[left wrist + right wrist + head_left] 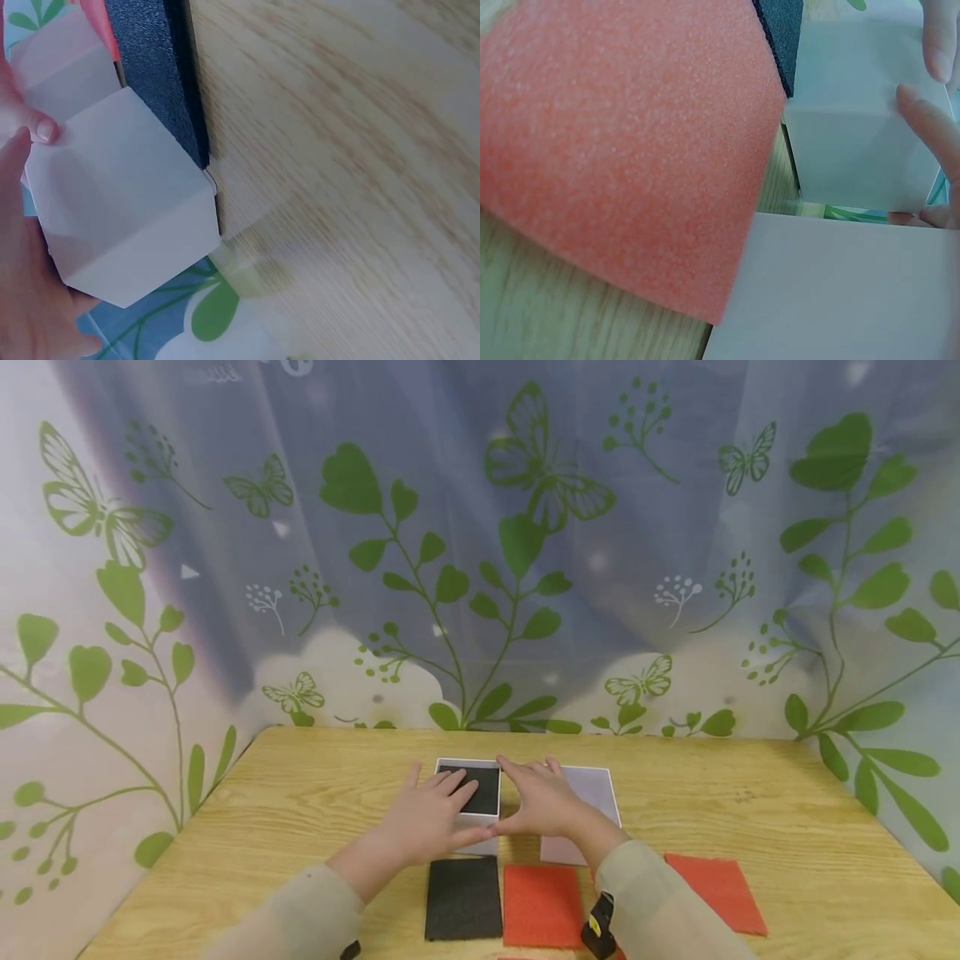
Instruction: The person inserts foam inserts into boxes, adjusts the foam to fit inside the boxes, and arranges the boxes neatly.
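Directly beneath the left hand (430, 818), fingers straight, lies a black pad (487, 795); the right hand (545, 802) grips its white box (476, 820).

The table (322, 789) is yellow-brown, with wavy wood lines. An open white box (480, 820) sits on it. To the right of the white box is a pale box (594, 789). Just in front of the white box lies a flat black square (463, 900). A red square (542, 906) lies in front of it too, a little to its right. Another red piece (716, 893) lies farther to its right, also in front.
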Available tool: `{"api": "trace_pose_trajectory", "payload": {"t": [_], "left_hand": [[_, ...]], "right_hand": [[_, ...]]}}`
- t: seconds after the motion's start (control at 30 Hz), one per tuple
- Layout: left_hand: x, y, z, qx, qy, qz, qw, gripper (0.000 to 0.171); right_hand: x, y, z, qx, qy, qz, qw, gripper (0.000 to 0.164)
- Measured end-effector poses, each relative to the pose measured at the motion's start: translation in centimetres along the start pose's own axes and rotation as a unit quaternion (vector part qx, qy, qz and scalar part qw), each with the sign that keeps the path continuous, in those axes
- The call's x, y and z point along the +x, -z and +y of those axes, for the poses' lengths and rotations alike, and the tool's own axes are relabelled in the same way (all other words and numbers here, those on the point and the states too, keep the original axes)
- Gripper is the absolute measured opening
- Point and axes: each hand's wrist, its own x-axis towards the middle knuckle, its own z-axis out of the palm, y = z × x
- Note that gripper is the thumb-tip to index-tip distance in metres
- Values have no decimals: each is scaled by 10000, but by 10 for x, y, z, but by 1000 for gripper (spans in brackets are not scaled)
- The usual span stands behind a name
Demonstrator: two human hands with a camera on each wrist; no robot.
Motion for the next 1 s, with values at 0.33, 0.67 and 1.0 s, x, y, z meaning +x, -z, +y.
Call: {"api": "trace_pose_trajectory", "payload": {"t": [0.33,0.67,1.0], "left_hand": [[-17,8,-1,80,-429,763,9961,61],[-25,8,-2,348,-710,1201,9896,52],[-15,12,13,-219,-828,1230,9887,42]], "right_hand": [[0,-1,-1,31,23,19,10000,104],[-1,1,0,60,10,16,10000,103],[-2,2,-1,88,44,8,10000,102]]}}
